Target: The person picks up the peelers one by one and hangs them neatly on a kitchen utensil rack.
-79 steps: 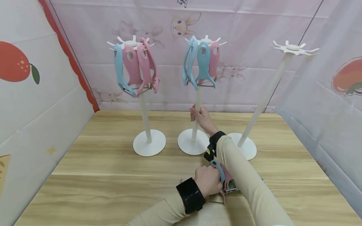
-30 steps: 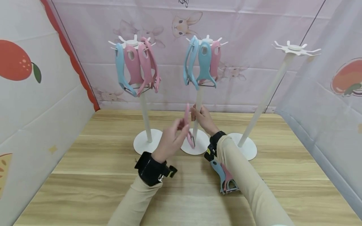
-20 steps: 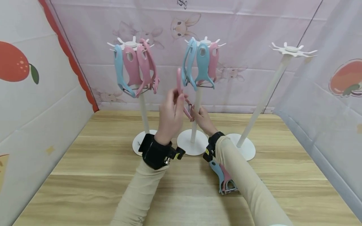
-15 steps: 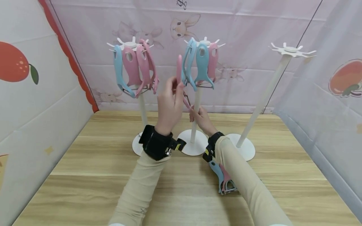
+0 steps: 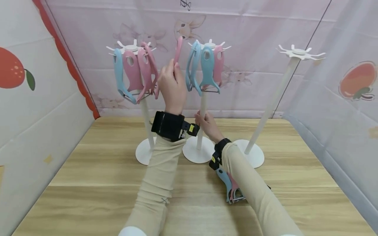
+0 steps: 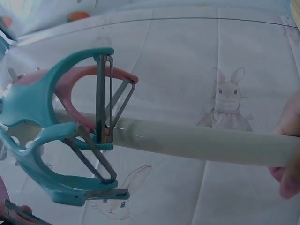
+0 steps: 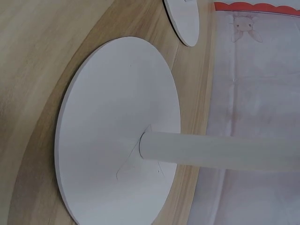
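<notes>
My left hand (image 5: pixel 172 88) pinches a pink peeler (image 5: pixel 178 49) by its handle, raised just left of the middle stand's hooked top (image 5: pixel 210 46). That peeler's lower part is hidden behind the hand. Several peelers hang from the middle stand, among them a blue peeler (image 5: pixel 207 67) and a pink one (image 5: pixel 219 64); in the left wrist view their metal blades surround the pole (image 6: pixel 187 140). Lower down, my right hand (image 5: pixel 210 126) grips this pole above its round white base (image 7: pixel 117 117).
On the left stand (image 5: pixel 146 114) hang several pink peelers (image 5: pixel 133 70) and a blue one (image 5: pixel 119 73). The right stand (image 5: pixel 271 101) leans in view, its hooks bare. A blue peeler (image 5: pixel 225 182) and pink peeler (image 5: pixel 232 185) lie on the wooden table (image 5: pixel 88 183), partly under the right forearm.
From beside the peelers on the table, my left hand has brought a pink peeler up to the height of the middle stand's hooks. My right hand keeps its grip on the pole.
</notes>
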